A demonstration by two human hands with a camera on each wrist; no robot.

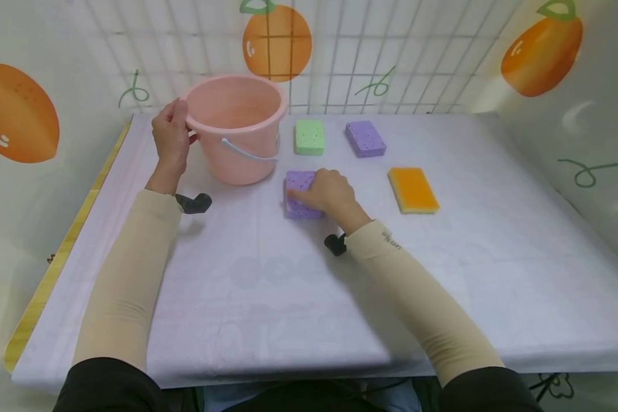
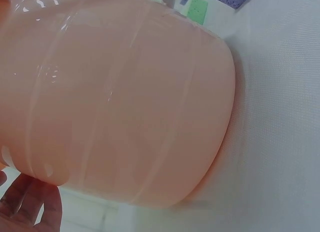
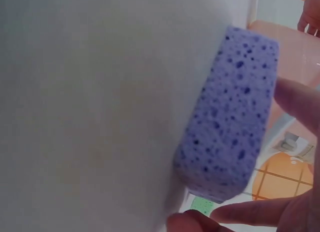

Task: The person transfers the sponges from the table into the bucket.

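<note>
Resting on a white-covered table [image 1: 494, 240], four sponges and a pink bucket [image 1: 237, 129] are seen from above, and none of the sponges appears to be in the bucket yet, as far as its visible inside shows. The work is judged to be at its start: one sponge is being taken hold of, three are left untouched.

The near purple sponge [image 1: 298, 194] lies flat on the cloth just in front of the bucket. It is covered by the right hand [image 1: 329, 191], whose fingers are curled over its top and sides; in the right wrist view the thumb is shown below the sponge [image 3: 230, 117] and a finger beside it, so the sponge is pinched between them while still against the cloth.

The bucket is held at its far left rim by the left hand [image 1: 171, 134], fingers curled over the edge. In the left wrist view only the bucket wall [image 2: 130, 102] and part of the hand are shown.

Further back, a green sponge [image 1: 309, 137] and a second purple sponge [image 1: 365, 138] lie side by side, apart; an orange sponge [image 1: 413, 190] lies to the right.
</note>
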